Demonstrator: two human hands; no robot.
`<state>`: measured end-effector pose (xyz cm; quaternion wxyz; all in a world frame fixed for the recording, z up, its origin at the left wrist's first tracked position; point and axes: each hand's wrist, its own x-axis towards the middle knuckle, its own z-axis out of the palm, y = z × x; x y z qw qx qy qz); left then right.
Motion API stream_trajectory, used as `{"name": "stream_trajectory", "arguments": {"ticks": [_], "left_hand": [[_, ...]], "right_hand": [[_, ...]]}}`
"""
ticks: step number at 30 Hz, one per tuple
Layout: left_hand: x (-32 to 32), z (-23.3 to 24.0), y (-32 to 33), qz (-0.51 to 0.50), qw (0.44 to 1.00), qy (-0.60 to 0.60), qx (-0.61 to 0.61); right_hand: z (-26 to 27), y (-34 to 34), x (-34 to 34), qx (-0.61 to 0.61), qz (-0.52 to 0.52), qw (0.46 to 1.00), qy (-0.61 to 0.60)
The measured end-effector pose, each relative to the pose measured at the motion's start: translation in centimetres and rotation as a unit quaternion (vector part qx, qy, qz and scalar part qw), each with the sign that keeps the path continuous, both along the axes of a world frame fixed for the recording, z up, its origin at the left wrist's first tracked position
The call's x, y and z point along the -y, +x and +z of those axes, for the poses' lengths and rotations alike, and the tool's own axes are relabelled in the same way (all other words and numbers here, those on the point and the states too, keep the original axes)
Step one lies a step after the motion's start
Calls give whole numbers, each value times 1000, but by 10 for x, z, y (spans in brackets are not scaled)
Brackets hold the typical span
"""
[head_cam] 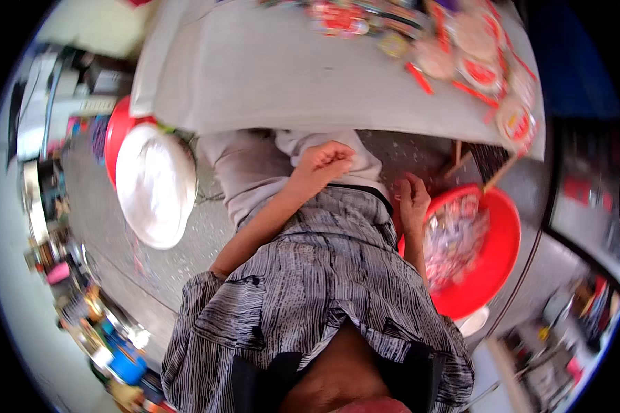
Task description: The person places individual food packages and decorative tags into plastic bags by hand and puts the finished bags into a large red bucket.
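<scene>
My left hand (pixel 323 160) is over my lap, its fingers curled; whether anything is in it cannot be told. My right hand (pixel 412 193) hangs beside my right thigh with bent fingers, near the rim of a red plastic basin (pixel 504 258). Inside that basin lies a heap of small clear and pink wrapped packets (pixel 454 237). Before me stands a table with a pale cover (pixel 289 82). On its right part lie several round, pale items in clear and red packaging (pixel 478 72). More small packets (pixel 336 18), blurred, lie along the far side.
To my left, a white basin (pixel 155 186) stands beside a red basin (pixel 116 139). A wooden leg (pixel 498 173) shows by the table's right corner. Shelves or piles of household goods, including a blue container (pixel 126 361), line the left wall. More clutter stands at the lower right.
</scene>
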<state>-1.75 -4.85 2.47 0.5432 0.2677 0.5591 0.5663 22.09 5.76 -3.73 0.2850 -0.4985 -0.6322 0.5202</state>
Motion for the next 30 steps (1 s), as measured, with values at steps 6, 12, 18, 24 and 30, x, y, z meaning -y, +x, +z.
{"name": "stream_trajectory", "arguments": {"ticks": [6,12,18,24,30], "left_hand": [[58,20,-25,115,990,33,-75],[160,9,-78,345,909,-17,-234],[259,-15,-139,470,730,-236,-436],[271,-35,-155,347,672,-355,-550],[279,-52,-176,360,673,-365,-534]], "right_hand": [[24,-44,-3,13,131,982,137],[24,-68,-11,46,282,917,279],[27,-82,-13,60,319,905,276],[25,-83,-15,59,329,890,311],[26,-83,-14,55,328,890,311]]}}
